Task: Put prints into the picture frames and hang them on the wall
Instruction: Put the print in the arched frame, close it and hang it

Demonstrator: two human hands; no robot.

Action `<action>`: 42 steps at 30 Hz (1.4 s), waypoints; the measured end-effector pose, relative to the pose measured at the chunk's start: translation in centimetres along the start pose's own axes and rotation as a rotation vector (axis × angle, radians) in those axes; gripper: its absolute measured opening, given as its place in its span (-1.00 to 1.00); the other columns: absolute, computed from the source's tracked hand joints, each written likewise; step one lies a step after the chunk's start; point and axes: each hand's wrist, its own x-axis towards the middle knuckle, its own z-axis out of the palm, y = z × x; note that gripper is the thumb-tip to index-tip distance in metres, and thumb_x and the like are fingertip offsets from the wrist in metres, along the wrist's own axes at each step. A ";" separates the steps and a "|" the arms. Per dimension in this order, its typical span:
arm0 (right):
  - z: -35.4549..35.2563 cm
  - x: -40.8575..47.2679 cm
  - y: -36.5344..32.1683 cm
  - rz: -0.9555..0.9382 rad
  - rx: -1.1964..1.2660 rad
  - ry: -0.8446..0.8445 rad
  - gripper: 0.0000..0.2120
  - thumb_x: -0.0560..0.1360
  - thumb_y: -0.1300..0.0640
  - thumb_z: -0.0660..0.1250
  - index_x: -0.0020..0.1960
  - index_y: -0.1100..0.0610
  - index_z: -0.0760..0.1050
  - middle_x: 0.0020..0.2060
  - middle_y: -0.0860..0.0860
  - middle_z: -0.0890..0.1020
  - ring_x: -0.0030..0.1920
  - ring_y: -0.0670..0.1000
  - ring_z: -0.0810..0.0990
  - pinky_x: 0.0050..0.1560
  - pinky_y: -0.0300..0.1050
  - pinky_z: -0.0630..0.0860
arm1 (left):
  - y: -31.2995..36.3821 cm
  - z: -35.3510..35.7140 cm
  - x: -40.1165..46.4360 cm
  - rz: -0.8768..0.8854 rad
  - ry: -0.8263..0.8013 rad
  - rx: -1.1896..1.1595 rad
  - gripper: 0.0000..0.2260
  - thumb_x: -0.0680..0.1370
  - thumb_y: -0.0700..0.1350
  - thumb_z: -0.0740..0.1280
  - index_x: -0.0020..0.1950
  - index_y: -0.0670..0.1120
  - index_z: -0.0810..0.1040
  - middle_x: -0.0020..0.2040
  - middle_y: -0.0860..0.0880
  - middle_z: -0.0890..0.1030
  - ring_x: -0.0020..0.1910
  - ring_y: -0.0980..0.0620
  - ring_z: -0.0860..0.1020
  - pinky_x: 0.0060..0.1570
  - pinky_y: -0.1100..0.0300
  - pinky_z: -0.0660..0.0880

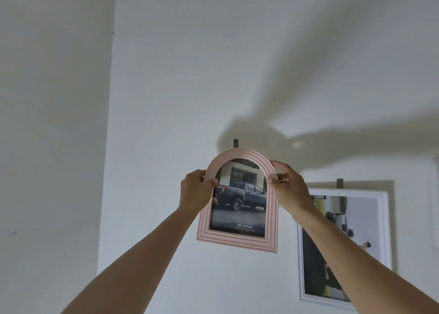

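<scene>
A pink arched picture frame (pixel 238 238), moulded and holding a print of a dark pickup truck (pixel 240 196), is held up flat against the white wall (pixel 178 76). Its curved top edge sits just under a small dark wall hook (pixel 235 143). The left hand (pixel 196 190) grips the left shoulder of the arch, thumb on the front and fingers curled behind the edge. The right hand (pixel 286 183) grips the right shoulder likewise, thumb in front, fingers wrapped over the outer rim. Both forearms reach up from below. To the right, near but apart, hangs a white rectangular picture frame (pixel 382 218) on its own dark hook (pixel 411 183), partly hidden by the right arm. Bare wall spreads above and to the left, up to a wall corner (pixel 110 99).
</scene>
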 end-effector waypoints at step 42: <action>4.7 4.4 3.6 -0.319 -0.778 0.171 -0.70 0.53 0.08 0.27 0.25 0.04 0.43 -0.06 0.05 0.60 0.03 0.16 0.49 -0.13 0.01 0.52 | -6.3 2.1 7.1 0.163 0.037 0.313 -0.47 0.48 0.06 0.44 0.37 -0.14 0.44 0.15 -0.09 0.58 0.11 -0.10 0.55 0.12 0.06 0.43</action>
